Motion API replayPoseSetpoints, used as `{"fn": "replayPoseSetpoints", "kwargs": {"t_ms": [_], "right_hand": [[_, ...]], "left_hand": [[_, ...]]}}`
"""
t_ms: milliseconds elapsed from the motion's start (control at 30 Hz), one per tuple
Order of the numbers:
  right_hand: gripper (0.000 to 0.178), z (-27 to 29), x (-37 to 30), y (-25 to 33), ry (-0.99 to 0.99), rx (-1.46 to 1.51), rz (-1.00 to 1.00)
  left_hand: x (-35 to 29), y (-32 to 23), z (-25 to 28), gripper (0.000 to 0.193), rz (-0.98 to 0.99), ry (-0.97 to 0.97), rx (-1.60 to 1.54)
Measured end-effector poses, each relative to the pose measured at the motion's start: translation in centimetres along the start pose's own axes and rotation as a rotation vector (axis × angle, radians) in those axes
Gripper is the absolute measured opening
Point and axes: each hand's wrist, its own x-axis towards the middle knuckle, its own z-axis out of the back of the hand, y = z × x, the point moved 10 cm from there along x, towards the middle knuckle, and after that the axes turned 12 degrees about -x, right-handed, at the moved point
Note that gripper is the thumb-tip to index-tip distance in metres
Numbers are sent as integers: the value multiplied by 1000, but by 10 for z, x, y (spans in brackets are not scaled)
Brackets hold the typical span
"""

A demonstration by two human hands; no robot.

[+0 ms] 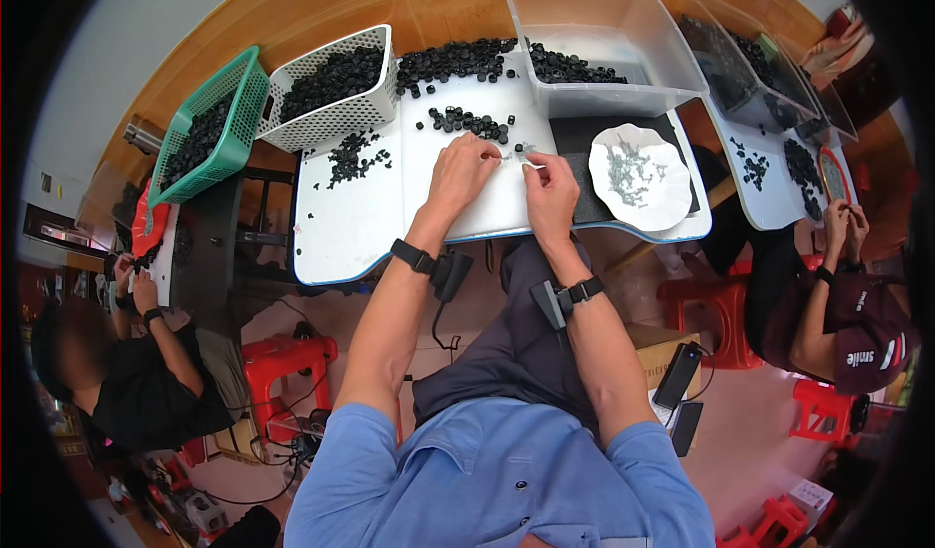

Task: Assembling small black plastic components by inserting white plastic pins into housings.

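Both hands meet over the white table (365,217), fingertips pinched close together. My left hand (462,170) is closed on a small pale piece, too tiny to name, that pokes out toward the right. Closed in a pinch as well, my right hand (552,195) has a whitish bit at its fingertips; its kind cannot be made out. Just beyond the fingers lie a few translucent bits (529,149) beside a loose group of round black caps (467,122). To the right, a white scalloped plate (665,211) carries many small translucent pieces (631,172) and rests on a black mat (573,139).
A white basket (331,127), a green basket (216,173) and a large translucent bin (623,98) hold black parts along the far side. Small black pieces (355,158) lie at left. Two people work at neighbouring tables; red stools (282,368) stand below.
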Motion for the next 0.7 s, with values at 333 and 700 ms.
{"fn": "replayPoseSetpoints", "kwargs": {"t_ms": [333, 700], "right_hand": [[13, -11, -1, 6, 80, -15, 53], [9, -12, 1, 4, 139, 15, -2]], "left_hand": [[-8, -30, 1, 9, -144, 21, -47], [-12, -45, 3, 8, -245, 1, 77]]}}
